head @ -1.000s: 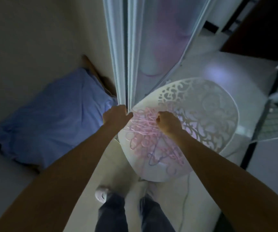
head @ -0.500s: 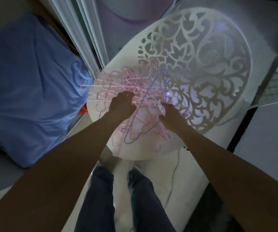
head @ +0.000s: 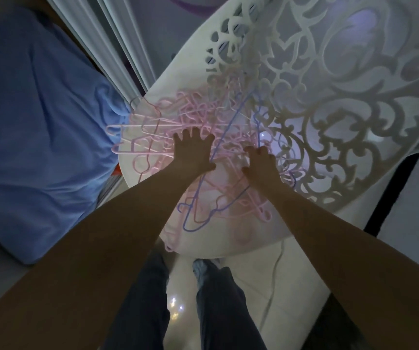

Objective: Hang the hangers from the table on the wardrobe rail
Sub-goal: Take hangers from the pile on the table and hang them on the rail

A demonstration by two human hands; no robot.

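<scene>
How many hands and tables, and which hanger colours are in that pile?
Hands: 2, left hand, right hand
Tables: 1, white table
Hanger colours: 2, pink hangers, blue hangers; tangled, uncountable
Total: 3 countable things

A dim home bedroom: a blue-covered bed on the left, a pale wardrobe door frame at far centre, and a white ornate cut-out table on the right.

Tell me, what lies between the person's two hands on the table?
In the head view, a blue hanger and tangled pink hangers lie between the left hand and right hand on the white table.
</scene>
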